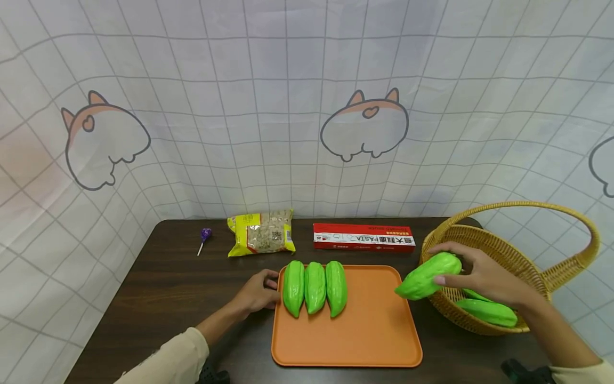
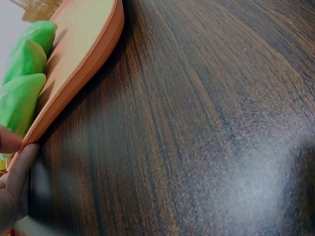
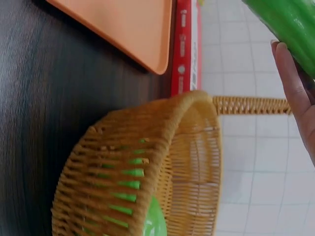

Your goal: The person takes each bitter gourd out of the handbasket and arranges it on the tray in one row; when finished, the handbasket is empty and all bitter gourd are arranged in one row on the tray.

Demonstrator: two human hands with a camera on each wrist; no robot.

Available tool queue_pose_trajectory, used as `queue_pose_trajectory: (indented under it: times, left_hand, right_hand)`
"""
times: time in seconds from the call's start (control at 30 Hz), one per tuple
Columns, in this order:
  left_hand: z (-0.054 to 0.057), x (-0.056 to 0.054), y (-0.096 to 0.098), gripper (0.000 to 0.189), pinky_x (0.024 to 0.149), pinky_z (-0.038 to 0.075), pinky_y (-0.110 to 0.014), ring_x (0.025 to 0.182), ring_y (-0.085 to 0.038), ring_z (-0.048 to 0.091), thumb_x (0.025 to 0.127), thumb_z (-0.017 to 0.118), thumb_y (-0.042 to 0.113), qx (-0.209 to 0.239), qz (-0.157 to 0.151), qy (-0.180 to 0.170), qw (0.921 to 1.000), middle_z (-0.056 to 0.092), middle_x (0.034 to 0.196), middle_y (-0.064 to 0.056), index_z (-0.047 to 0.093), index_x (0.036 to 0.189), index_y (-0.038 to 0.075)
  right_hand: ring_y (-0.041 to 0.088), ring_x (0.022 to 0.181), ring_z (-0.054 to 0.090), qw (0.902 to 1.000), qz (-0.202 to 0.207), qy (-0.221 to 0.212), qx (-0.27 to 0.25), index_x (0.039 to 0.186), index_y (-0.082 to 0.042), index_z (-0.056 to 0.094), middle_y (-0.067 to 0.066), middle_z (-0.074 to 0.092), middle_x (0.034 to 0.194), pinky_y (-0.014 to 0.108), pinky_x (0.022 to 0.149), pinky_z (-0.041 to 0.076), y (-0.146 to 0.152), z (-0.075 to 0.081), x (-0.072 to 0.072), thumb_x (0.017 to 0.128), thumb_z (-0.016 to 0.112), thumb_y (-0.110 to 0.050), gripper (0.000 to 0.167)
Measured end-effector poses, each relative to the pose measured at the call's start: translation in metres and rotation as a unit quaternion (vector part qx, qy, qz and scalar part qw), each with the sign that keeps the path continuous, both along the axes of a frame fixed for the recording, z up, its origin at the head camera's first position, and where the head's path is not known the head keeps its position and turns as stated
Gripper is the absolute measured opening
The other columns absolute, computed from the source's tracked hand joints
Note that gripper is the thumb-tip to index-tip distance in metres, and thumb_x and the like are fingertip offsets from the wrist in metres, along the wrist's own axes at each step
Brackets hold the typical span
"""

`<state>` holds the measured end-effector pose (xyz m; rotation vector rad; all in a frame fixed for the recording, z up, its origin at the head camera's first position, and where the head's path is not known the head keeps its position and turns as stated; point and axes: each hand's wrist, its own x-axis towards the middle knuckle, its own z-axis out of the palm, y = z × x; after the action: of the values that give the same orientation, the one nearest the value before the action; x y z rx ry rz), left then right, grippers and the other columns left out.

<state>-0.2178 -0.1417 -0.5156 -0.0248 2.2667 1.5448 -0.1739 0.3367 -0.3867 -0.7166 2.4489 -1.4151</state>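
My right hand (image 1: 472, 269) grips a glossy green bitter melon (image 1: 427, 277), held tilted between the orange tray and the wicker basket (image 1: 489, 245). In the right wrist view this bitter melon (image 3: 290, 29) is raised above the basket's rim, fingers along its side. My left hand (image 1: 259, 292) pinches the left rim of the orange tray (image 1: 369, 336), thumb over the edge and a finger against its outside. Three more bitter melons (image 1: 315, 288) lie side by side on the tray's left half, pointed ends toward me. Others (image 1: 489, 312) lie inside the basket.
Behind the tray are a yellow bag of dry food (image 1: 264, 233) and a red pasta box (image 1: 363, 237). A purple lollipop (image 1: 205, 234) lies at the back left. The basket's tall handle (image 1: 575, 213) arches at the right. A gridded cloth (image 1: 268, 106) hangs behind the dark table (image 1: 158, 298).
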Motion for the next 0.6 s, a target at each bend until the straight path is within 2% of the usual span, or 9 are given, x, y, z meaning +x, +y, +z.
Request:
queue_pose_trajectory:
  times: [0.17, 0.37, 0.6]
  left_hand:
    - [0.000, 0.000, 0.000, 0.065, 0.068, 0.063, -0.039, 0.079, -0.022, 0.067, 0.078, 0.073, 0.002, 0.005, 0.002, -0.002, 1.0000, 0.059, 0.112, -0.019, 0.050, 0.139, -0.001]
    - [0.000, -0.001, 0.000, 0.065, 0.068, 0.063, -0.039, 0.079, -0.022, 0.067, 0.078, 0.072, 0.002, 0.009, 0.004, -0.004, 0.9999, 0.059, 0.112, -0.019, 0.050, 0.139, 0.000]
    - [-0.001, 0.000, 0.000, 0.066, 0.068, 0.063, -0.039, 0.080, -0.022, 0.067, 0.078, 0.073, 0.002, 0.008, 0.003, -0.004, 1.0000, 0.059, 0.112, -0.019, 0.050, 0.140, -0.001]
  right_hand:
    - [0.027, 0.079, 0.066, 0.9995, 0.010, -0.006, -0.029, 0.137, -0.004, 0.045, 0.015, 0.065, 0.102, 0.033, 0.065, 0.059, -0.008, -0.004, -0.003, 0.095, 0.063, 0.000, 0.046]
    - [0.025, 0.084, 0.068, 0.9983, 0.013, -0.012, -0.055, 0.135, -0.001, 0.044, 0.016, 0.065, 0.104, 0.035, 0.070, 0.061, -0.019, -0.010, -0.007, 0.094, 0.064, 0.002, 0.046]
    - [0.025, 0.088, 0.070, 0.9981, 0.019, -0.009, -0.057, 0.137, -0.001, 0.045, 0.015, 0.066, 0.106, 0.034, 0.073, 0.062, -0.031, -0.015, -0.011, 0.094, 0.064, 0.001, 0.047]
